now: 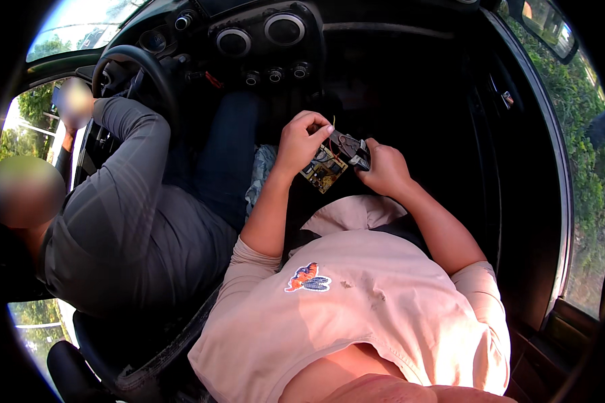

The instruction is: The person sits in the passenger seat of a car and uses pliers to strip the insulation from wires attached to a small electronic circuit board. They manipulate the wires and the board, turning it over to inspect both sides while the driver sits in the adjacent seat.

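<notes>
In the head view, I hold a bundle of electronics above my lap. My left hand (301, 144) is closed, thumb and index finger pinched at the upper left of a dark battery-like module (348, 146) with thin wires. My right hand (384, 164) grips the right end of that module, where a silvery part shows by my thumb. A yellowish green circuit board (321, 176) with small components hangs below, between my hands, joined by red and dark wires. Exactly what my left fingertips pinch is too small to make out.
I sit in a vehicle's passenger seat. A person (131, 221) in grey sits at my left by the steering wheel (154, 70). Dashboard knobs and vents (284, 28) are ahead. The door (528, 201) is at my right. A crumpled pale blue bag or cloth (259, 174) lies beside my left forearm.
</notes>
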`<action>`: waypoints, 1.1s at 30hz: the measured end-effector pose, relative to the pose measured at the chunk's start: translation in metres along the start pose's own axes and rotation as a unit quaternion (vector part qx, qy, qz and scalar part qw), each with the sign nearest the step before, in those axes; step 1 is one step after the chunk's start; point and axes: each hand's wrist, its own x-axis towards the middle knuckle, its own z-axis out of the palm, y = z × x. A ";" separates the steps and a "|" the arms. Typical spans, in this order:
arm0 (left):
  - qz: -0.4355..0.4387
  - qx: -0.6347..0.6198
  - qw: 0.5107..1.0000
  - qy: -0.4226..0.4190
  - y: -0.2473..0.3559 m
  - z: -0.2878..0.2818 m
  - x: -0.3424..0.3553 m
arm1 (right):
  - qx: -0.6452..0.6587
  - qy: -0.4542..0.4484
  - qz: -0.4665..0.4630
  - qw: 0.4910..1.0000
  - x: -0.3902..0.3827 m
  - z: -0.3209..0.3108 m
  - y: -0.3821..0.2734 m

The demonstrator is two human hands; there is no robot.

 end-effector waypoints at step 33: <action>-0.210 -0.674 0.706 -0.054 0.010 -0.021 -0.015 | 0.215 0.005 0.043 0.976 0.007 0.005 0.011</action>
